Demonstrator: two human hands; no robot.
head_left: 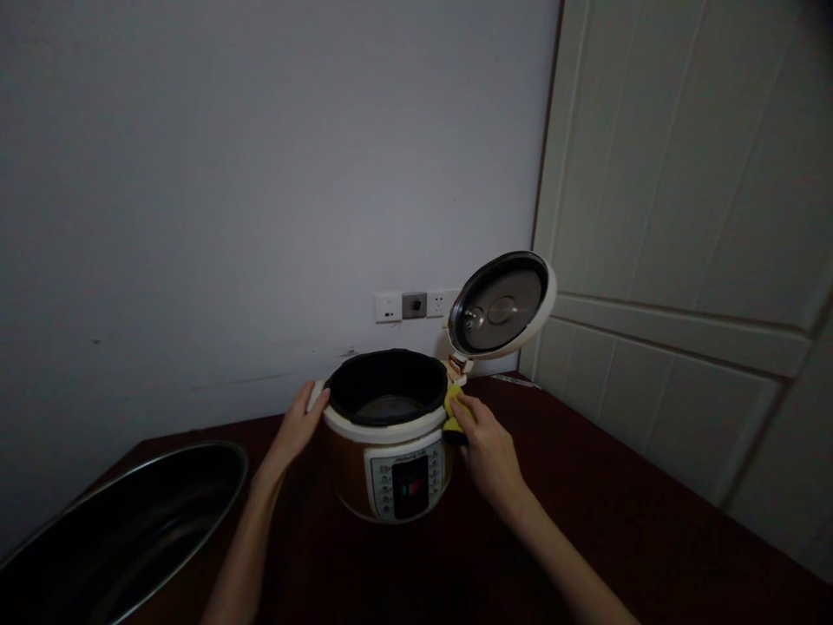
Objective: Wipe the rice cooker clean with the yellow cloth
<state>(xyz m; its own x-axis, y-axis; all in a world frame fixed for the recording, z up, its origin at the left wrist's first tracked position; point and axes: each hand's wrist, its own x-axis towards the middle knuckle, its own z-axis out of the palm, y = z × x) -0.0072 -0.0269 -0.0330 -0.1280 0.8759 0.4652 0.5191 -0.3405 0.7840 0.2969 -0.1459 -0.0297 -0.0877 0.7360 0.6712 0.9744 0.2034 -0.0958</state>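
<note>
An electric pressure cooker (351,464) with a brown body, white rim and front button panel stands upright on the dark red table. Its round lid (530,325) is swung up on a hinge at the right back. Inside shows a dark inner pot (390,404), with no contents that I can make out. My left hand (303,421) grips the white side handle (317,395) at the cooker's left. In my right hand (488,447) is a yellow sponge (454,401) with a dark side, pressed to the outer right edge of the rim, below the hinge.
A large dark basin (130,521) with a shiny rim sits at the lower left. Wall sockets (415,305) are behind the cooker. A thin strip-like item (516,381) lies at the back of the table (573,486). A white panelled door (651,391) stands along the right.
</note>
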